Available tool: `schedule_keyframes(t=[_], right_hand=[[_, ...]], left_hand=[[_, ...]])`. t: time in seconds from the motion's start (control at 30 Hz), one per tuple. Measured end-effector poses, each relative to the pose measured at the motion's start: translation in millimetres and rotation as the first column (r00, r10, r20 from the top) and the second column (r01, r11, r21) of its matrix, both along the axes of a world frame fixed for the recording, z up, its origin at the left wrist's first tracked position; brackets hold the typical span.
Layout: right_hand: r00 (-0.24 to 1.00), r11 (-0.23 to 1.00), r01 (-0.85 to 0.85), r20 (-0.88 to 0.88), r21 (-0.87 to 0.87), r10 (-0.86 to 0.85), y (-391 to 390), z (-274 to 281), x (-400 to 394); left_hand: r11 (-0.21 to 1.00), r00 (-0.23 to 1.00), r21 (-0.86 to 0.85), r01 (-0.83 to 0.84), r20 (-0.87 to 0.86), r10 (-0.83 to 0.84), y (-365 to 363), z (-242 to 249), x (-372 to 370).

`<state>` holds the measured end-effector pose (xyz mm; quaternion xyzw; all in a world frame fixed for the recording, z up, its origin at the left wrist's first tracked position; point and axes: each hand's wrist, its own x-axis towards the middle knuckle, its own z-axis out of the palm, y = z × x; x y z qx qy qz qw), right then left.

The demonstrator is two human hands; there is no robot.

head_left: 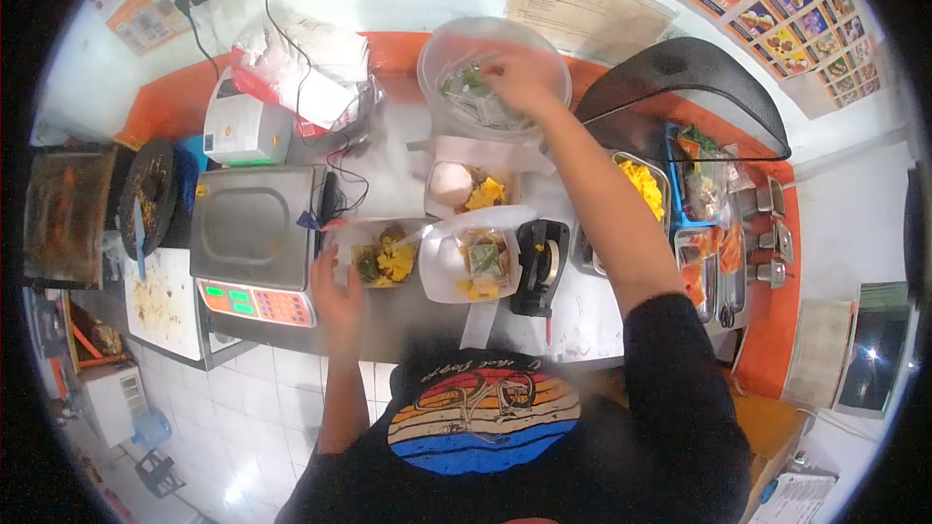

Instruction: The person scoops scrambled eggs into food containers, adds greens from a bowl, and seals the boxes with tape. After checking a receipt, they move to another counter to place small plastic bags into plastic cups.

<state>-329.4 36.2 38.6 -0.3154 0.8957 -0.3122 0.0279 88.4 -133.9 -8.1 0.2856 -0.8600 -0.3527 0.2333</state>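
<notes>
Head view: the right hand (524,82) reaches into the clear tub (456,49) at the back of the worktop (592,315), grip closed on leafy garnish (466,81). The left hand (335,296) rests open beside the food tray (383,260). Judged step: fetching garnish; next calls for carrying it to a tray.

I see my right hand (524,82) fingers inside the tub (485,73) behind three food boxes (473,189), the tape dispenser (542,267) nearer me, while my left hand (335,296) rests beside the scale (254,243), left of one box (383,257).
</notes>
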Motion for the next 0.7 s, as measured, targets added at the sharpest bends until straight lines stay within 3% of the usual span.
schedule_keyframes(t=[0.07, 0.17, 0.23, 0.33, 0.37, 0.47, 0.57, 0.67, 0.7], right_hand=[[0.992, 0.909, -0.126, 0.038, 0.398, 0.12, -10, -47, -51], [0.91, 0.646, -0.33, 0.414, 0.689, 0.023, -14, -51, -60], [0.881, 0.538, -0.395, 0.474, 0.745, -0.009, -10, -87, -75], [0.9, 0.523, -0.422, 0.413, 0.74, 0.141, 15, -194, -154], [0.895, 0.377, -0.446, 0.406, 0.812, 0.185, 18, -195, -157], [0.894, 0.191, -0.409, 0.35, 0.892, 0.279, 1, -107, -88], [0.957, 0.298, -0.289, 0.282, 0.91, 0.07, -4, -76, -58], [0.938, 0.312, -0.257, 0.158, 0.915, 0.309, -3, -77, -60], [0.983, 0.613, -0.179, 0.118, 0.77, 0.139, -5, -60, -52]], left_hand=[[1.0, 1.0, -0.003, -0.008, -0.023, 0.008, -1, -3, 9], [0.999, 0.999, 0.03, -0.021, -0.032, 0.022, -8, -1, 22], [0.998, 0.999, 0.053, -0.034, -0.037, 0.036, -13, -1, 33], [0.998, 0.998, 0.039, -0.055, -0.035, 0.056, -22, -5, 39], [0.997, 0.998, 0.062, -0.054, -0.034, 0.056, -24, -7, 40], [0.995, 0.998, 0.095, -0.045, -0.05, 0.05, -27, -10, 31], [0.994, 0.999, 0.102, -0.025, -0.04, 0.029, -27, -6, 26], [0.991, 0.999, 0.137, 0.002, -0.038, 0.004, -28, 5, 24], [0.991, 1.0, 0.132, 0.001, -0.03, 0.002, -27, 4, 25]])
